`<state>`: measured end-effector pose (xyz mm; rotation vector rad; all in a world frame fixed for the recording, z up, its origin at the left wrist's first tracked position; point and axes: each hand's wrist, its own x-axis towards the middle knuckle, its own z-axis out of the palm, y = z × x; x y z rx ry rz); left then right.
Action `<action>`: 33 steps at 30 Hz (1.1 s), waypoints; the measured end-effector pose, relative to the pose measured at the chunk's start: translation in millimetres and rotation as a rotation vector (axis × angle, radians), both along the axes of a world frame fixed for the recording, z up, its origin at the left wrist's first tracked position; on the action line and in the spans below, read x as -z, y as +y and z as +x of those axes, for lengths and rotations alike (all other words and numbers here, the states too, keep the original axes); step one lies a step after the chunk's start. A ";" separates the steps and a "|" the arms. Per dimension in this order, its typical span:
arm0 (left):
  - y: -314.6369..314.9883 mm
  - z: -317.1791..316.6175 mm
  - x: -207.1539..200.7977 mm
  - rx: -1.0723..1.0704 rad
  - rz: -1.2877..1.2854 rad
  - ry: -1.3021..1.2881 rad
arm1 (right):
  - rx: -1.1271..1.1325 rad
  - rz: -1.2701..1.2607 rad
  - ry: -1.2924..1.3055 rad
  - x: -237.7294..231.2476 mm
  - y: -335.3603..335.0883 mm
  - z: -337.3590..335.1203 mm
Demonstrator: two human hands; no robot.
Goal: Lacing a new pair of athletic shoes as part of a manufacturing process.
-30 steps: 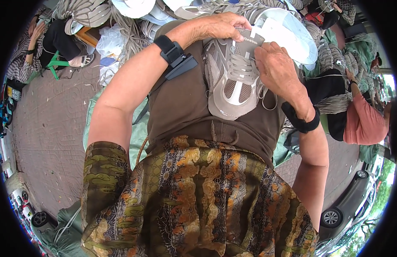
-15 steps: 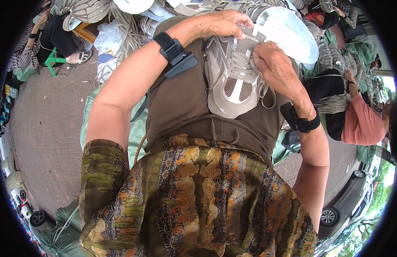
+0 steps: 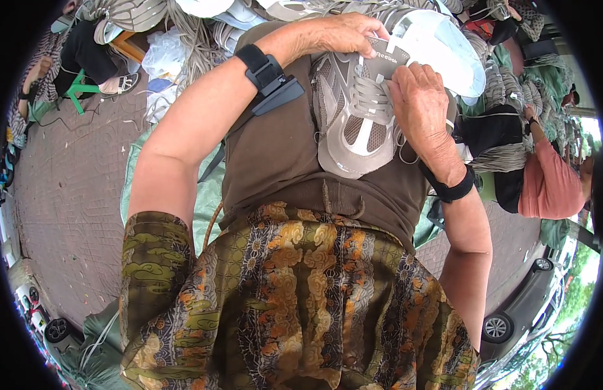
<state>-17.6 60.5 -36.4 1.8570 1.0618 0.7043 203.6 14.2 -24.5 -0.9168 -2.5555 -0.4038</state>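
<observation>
A beige-grey sneaker (image 3: 350, 155) with mesh panels lies on my lap, its toe toward me. Its grey shoelace (image 3: 368, 97) crosses the front in several rows, and a loose loop hangs by the right side. My left hand (image 3: 350, 34) pinches the top of the shoe beside the tongue (image 3: 387, 57), thumb and fingers closed on that edge. On the right edge, by the upper eyelets, my right hand (image 3: 419, 104) is closed with fingers curled; it seems to pinch the lace, though the fingertips are partly hidden.
Just beyond the sneaker lies a pale, white-blue shoe sole (image 3: 444, 49). Bundles of grey laces (image 3: 503, 88) and more shoe parts are heaped ahead. A person in a pink top (image 3: 555, 179) sits at right; another sits far left by a green stool (image 3: 81, 91).
My right hand has turned and shifted slightly up and right along the shoe's edge, its back now more in view. My left hand keeps its hold; the sneaker has barely moved.
</observation>
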 end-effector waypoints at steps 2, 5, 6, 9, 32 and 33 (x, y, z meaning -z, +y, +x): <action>-1.8 -0.1 -1.3 -0.015 -0.002 -0.008 | 0.012 0.016 -0.005 0.5 1.0 0.0; -3.4 -0.3 -3.6 -0.002 -0.006 0.003 | 0.009 0.024 -0.004 2.6 2.2 0.5; -3.3 0.2 -3.5 -0.018 -0.006 0.017 | -0.004 0.023 -0.010 4.8 2.8 -0.2; -2.2 0.0 -4.1 -0.021 0.001 0.036 | -0.009 -0.027 -0.011 10.3 -0.5 -0.9; -72.8 10.9 18.5 -0.249 0.475 -0.039 | -0.005 -0.156 0.276 19.7 -4.5 2.5; -73.5 12.7 16.5 -0.268 0.434 -0.043 | -0.009 -0.209 0.349 22.6 -2.2 2.8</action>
